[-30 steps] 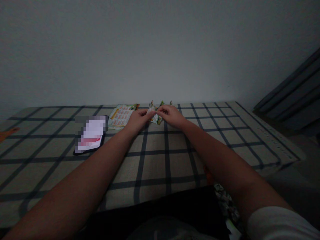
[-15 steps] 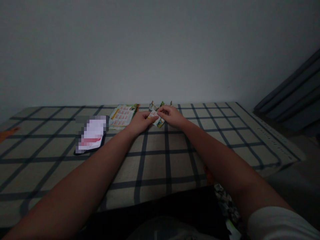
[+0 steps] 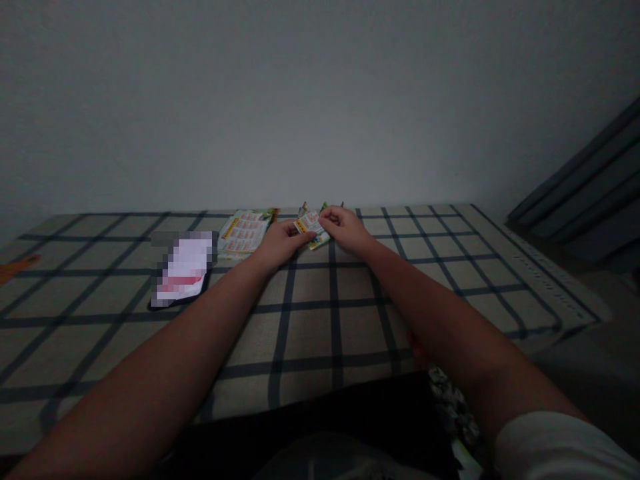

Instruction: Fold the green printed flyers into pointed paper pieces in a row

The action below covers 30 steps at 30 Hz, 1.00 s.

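Between my hands is a small printed piece of paper (image 3: 310, 223), white with a yellow strip and a green lower edge. My left hand (image 3: 279, 244) pinches its left side, thumb on top. The fingertips of my right hand (image 3: 346, 229) are closed at its upper right corner. Behind the hands, several small pointed colourful bits (image 3: 325, 206) stick up, mostly hidden, so I cannot tell what they are. A larger printed sheet (image 3: 244, 232) with rows of small boxes lies left of my left hand.
A phone (image 3: 186, 267) with a lit, pixelated screen lies on the checked tablecloth (image 3: 310, 333), left of my left forearm. A plain wall (image 3: 320, 100) rises behind the table. Grey curtain folds (image 3: 590, 160) hang at the right. An orange patch (image 3: 17, 269) shows at the left.
The paper has tilted, and its yellow strip now shows near my left thumb. My right hand has shifted slightly up and right to the paper's corner. The phone and sheet have not moved.
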{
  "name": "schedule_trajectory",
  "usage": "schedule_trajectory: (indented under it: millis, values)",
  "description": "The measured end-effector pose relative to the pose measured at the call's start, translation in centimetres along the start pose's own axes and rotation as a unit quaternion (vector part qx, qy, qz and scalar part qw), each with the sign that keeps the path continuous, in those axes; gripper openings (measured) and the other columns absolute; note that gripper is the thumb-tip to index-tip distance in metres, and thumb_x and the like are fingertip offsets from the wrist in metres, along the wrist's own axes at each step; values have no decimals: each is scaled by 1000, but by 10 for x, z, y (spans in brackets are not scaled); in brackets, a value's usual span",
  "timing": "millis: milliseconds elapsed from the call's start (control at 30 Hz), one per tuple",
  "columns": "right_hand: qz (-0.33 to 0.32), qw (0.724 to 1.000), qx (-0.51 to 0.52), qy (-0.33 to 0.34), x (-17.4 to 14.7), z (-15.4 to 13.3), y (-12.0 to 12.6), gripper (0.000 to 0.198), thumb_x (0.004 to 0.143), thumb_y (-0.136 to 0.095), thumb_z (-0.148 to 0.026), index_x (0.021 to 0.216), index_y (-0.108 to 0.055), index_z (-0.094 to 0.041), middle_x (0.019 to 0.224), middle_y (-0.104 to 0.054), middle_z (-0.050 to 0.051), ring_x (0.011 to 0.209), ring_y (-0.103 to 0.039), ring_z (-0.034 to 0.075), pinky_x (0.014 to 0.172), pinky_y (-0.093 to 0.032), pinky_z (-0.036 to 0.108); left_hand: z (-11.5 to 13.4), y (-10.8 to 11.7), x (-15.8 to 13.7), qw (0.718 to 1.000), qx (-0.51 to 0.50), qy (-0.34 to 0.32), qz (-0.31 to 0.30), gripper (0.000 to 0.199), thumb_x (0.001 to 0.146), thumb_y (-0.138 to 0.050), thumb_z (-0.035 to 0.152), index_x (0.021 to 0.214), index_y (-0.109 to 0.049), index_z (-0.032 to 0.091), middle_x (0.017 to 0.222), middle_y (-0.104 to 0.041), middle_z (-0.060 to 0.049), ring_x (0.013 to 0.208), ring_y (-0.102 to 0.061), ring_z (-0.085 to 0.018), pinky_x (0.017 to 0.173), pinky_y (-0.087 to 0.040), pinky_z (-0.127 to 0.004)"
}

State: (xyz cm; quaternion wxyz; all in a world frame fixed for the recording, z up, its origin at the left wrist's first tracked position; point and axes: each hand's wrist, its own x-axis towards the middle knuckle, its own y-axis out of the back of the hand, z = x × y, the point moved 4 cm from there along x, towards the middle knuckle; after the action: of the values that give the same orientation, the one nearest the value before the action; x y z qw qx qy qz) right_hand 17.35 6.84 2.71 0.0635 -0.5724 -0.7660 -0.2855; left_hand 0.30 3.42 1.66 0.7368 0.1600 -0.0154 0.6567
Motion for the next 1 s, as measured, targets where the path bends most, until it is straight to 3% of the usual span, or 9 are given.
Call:
schedule_trajectory:
  millis: [100,233,400,633,833,1000]
  values:
    - [-5,999,36,-27,0,3,-2,10,90,-57,-25,83,-52,-21,74,-58,-2,67,-58,13,65,-50,27,1,3,0,1000,-10,-12,19,35,71,-82,47,89,-79,17,83,-77,-6,70,-65,-18,65,-48,-29]
    - [-4,994,88,-65,0,6,-2,14,89,-55,-16,80,-47,-21,69,-55,-4,61,-57,11,62,-49,24,4,7,0,998,32,-11,56,36,75,-78,53,73,-73,18,63,-65,-1,57,-53,-14,55,-38,-27]
    - [-21,992,98,-71,-2,1,1,13,94,-56,-19,82,-51,-21,68,-56,-4,60,-56,11,62,-49,24,8,6,-2,998,48,-19,33,37,76,-78,53,66,-68,19,57,-56,2,55,-46,-13,53,-35,-27]
    - [0,994,95,-48,-2,-1,5,25,95,-66,-28,77,-51,-20,66,-56,-4,59,-55,9,59,-47,21,2,7,1,998,41,-33,30,38,75,-77,53,65,-63,19,59,-54,3,56,-45,-12,53,-34,-25]
    - [10,994,93,-49,-2,-4,6,25,97,-66,-27,76,-52,-19,62,-56,-5,56,-52,7,54,-44,19,2,4,1,998,23,-50,20,36,74,-80,50,87,-74,17,79,-71,-2,71,-61,-17,66,-46,-28]
    - [5,994,99,-55,-3,-6,5,20,97,-66,-28,82,-58,-18,63,-56,-5,54,-51,8,53,-44,20,3,5,1,996,38,-66,41,32,74,-81,47,72,-67,18,68,-65,1,63,-55,-15,63,-43,-28]
